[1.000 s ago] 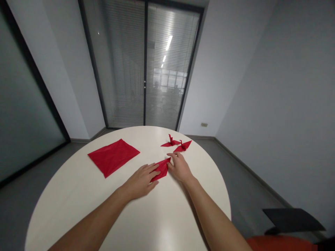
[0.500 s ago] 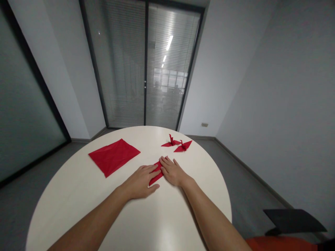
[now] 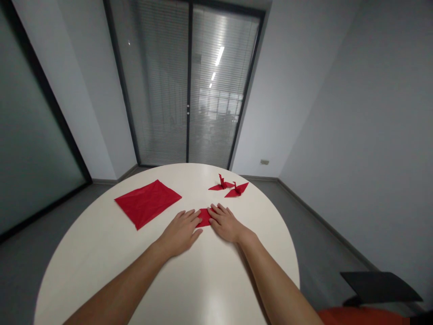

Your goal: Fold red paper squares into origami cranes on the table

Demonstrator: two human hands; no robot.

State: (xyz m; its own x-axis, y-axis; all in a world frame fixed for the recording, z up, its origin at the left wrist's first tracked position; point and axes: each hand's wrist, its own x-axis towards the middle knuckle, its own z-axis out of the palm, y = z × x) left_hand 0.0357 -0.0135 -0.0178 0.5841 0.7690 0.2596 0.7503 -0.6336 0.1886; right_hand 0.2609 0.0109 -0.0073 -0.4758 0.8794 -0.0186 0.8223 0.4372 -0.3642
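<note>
Left hand (image 3: 180, 232) and right hand (image 3: 227, 225) lie spread, palms down, fingers on folded red paper (image 3: 204, 218) between; two red cranes (image 3: 238, 190) beyond, on white table (image 3: 209, 280).

On the table (image 3: 209, 275), a paper sheet (image 3: 149, 204) lies left, 2 paper cranes (image 3: 238, 190) far right, and a folded paper (image 3: 204, 217) nearer, partly under the left hand (image 3: 181, 231) and right hand (image 3: 226, 224). Near right, beside the table, stands a chair (image 3: 361, 315).

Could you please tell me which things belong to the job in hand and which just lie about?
In hand:
small red paper, touched by the left hand and right hand

Apparently just lying about:
larger red sheet
two folded red birds
</note>
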